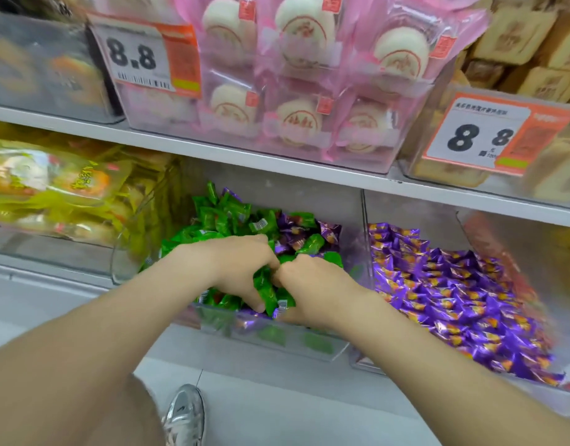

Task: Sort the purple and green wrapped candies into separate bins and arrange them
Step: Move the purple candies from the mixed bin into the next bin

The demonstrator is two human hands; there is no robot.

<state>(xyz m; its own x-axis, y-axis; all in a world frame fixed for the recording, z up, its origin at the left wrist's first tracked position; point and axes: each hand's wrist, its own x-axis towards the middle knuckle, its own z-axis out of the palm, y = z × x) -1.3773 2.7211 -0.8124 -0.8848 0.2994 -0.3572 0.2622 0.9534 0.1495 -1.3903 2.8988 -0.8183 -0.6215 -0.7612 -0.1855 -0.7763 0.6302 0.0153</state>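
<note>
A clear bin (309,346) on the lower shelf holds a heap of green wrapped candies (225,217) with some purple wrapped candies (296,230) mixed in at its back right. Both hands are plunged into this heap near its front. My left hand (241,268) curls its fingers round a bunch of green candies. My right hand (312,284) touches it from the right, fingers curled into the same pile of green candies. To the right stands a second clear bin (367,239) filled with purple candies (454,284).
A bin of yellow snack packs (52,188) sits to the left. The shelf above (277,162) carries pink-wrapped white pastries (296,59), brown cakes (534,43) and two 8.8 price tags (142,53). A grey shoe (183,416) stands on the pale floor below.
</note>
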